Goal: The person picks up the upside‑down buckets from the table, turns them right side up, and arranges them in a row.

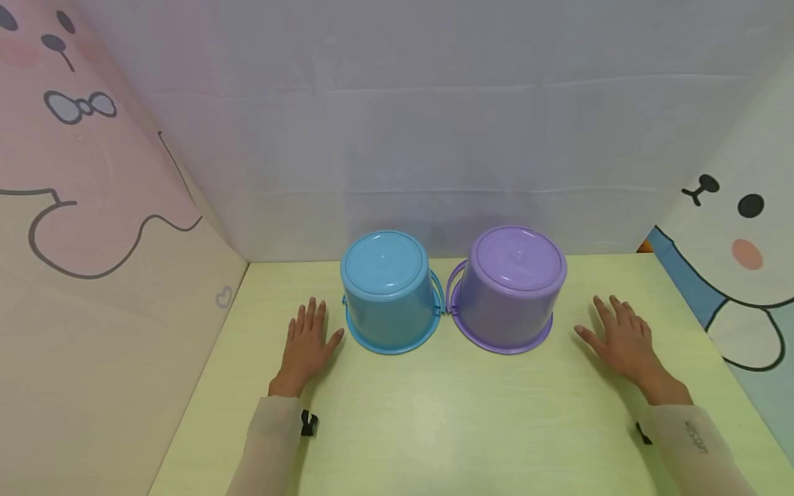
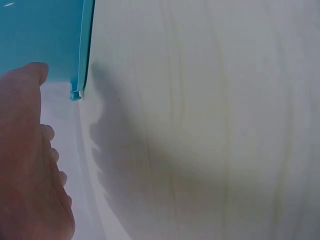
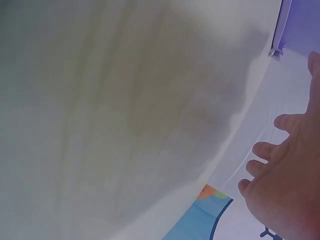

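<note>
Left hand [image 1: 304, 348] over table [image 1: 471, 420]: fingers extended, thumb splayed wide, grip empty. Blue bucket [image 1: 391, 296] at its two o'clock, upside down, just beside the thumb tip. Purple bucket [image 1: 511, 293] at blue's three o'clock, also upside down; handles close between them, contact unclear. Right hand [image 1: 623, 344]: fingers spread, thumb out, empty; purple bucket at its ten o'clock, apart.

Head view high, wrist views close
</note>
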The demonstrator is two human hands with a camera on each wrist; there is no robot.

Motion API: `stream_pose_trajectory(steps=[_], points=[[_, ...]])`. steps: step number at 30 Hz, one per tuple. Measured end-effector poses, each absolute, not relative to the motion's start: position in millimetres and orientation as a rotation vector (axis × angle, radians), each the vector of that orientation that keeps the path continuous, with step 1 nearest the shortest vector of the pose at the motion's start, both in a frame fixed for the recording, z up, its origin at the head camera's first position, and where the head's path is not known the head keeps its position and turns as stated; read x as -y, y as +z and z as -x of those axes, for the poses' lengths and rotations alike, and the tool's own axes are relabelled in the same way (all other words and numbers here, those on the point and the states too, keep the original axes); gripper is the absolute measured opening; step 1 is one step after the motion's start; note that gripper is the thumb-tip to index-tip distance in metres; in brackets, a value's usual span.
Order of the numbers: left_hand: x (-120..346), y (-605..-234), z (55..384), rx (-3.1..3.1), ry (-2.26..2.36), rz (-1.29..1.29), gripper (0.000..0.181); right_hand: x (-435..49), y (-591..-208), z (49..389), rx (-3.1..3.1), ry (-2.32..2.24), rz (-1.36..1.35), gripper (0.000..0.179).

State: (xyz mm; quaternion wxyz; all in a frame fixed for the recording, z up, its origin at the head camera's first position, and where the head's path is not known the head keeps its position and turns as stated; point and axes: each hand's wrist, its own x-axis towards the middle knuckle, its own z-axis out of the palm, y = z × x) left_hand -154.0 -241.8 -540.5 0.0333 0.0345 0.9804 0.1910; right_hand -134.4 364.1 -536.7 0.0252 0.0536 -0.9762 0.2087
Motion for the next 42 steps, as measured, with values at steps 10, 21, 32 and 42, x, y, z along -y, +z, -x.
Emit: stream_pose_trajectory(steps=[10,21,32,42], points=[[238.3,-546.0,149.6,-3.054,0.622,-0.195,0.083,-351.7,-532.9,126.9,3.011,0.666,-0.199,0.084],[231.7,-547.3,141.5,-3.086,0.615,-0.280,0.083,-341.2,-534.7,115.3,3.006,0.672,-0.230,0.083],[223.4,-542.0,134.9,-3.086,0.590,-0.337,0.081,-329.2,-533.4,104.5,2.969,0.674,-0.296,0.078],[220.9,-544.0,129.5,-3.091,0.585,-0.384,0.070,-316.9,-528.5,92.2,2.933,0.655,-0.360,0.075]])
